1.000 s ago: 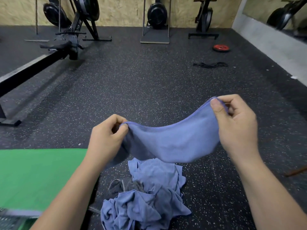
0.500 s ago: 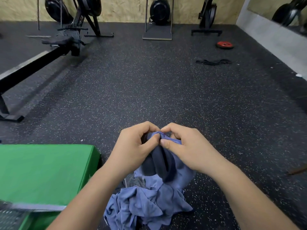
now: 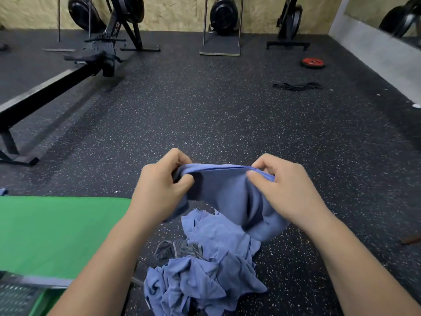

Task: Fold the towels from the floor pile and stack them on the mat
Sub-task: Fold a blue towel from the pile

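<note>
I hold a blue towel [image 3: 230, 192] in the air, doubled over, its top edge stretched between my hands. My left hand [image 3: 159, 190] pinches the left end and my right hand [image 3: 284, 190] pinches the right end. Directly below lies the crumpled pile of blue towels [image 3: 205, 270] on the black floor, with a grey striped cloth [image 3: 180, 248] tucked in it. The green mat [image 3: 57, 231] lies to the left of the pile, its top bare where visible.
A black rowing machine rail [image 3: 45, 92] runs across the floor at far left. A red weight plate [image 3: 312, 62] and a black band [image 3: 297, 86] lie at far right. More machines stand along the back wall. A metal grate [image 3: 16, 297] is at the bottom left corner.
One second ago the towel hung spread wide between my hands. I then brought both hands together, doubling it. Now my hands have moved apart along the folded top edge.
</note>
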Demonstrator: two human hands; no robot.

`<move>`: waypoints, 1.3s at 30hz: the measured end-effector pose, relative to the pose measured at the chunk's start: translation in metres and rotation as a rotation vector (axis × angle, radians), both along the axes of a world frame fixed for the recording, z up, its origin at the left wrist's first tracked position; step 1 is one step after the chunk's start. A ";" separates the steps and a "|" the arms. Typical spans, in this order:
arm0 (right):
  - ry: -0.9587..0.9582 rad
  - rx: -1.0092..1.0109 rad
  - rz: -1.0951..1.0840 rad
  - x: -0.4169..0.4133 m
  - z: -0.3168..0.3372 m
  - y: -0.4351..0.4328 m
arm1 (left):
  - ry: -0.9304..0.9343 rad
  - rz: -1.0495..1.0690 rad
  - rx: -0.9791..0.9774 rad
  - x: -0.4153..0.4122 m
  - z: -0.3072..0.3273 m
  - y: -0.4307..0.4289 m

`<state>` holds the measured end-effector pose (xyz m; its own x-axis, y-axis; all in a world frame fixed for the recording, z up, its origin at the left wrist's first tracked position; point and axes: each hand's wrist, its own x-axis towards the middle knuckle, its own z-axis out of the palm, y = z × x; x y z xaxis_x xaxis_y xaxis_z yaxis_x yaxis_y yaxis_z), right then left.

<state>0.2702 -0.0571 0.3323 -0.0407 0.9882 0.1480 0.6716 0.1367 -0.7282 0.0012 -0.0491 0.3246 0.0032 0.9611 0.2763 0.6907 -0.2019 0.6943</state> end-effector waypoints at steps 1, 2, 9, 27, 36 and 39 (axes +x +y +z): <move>0.004 0.004 -0.028 0.003 0.000 0.001 | -0.002 0.004 0.000 -0.003 0.002 0.001; 0.006 0.005 -0.054 0.006 -0.001 0.003 | -0.008 -0.005 0.001 -0.005 0.003 0.002; -0.036 0.012 -0.158 0.013 -0.013 0.014 | -0.149 -0.018 -0.007 -0.021 0.002 0.008; -0.104 -0.120 -0.227 0.020 -0.020 0.020 | -0.624 -0.181 -0.184 -0.022 -0.002 0.010; -0.069 -0.074 -0.185 0.017 -0.013 0.015 | -0.530 -0.212 -0.130 -0.016 0.000 0.008; 0.012 0.003 -0.037 -0.008 -0.009 0.005 | -0.515 -0.207 -0.140 -0.004 0.000 0.004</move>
